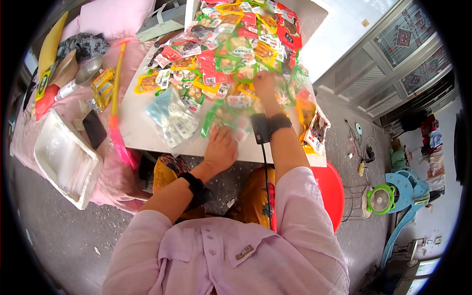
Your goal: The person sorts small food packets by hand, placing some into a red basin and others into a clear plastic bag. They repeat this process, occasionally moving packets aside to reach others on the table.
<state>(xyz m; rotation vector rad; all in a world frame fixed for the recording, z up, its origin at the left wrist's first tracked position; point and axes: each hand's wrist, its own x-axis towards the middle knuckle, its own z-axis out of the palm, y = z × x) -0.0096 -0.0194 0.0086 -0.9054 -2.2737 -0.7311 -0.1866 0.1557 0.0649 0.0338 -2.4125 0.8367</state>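
Speckled grey floor [344,206] beneath patterned glass-paned doors [403,42].

Packets [228,64] lie across the table [135,110], from its far end to its near right corner; sachets [173,118] sit on its near left part. Left of the table is a cloth [115,184] — on it a tray [64,160], near, and a stick [117,91], with a phone [94,129] between them. A fan [381,199] stands right of the table.
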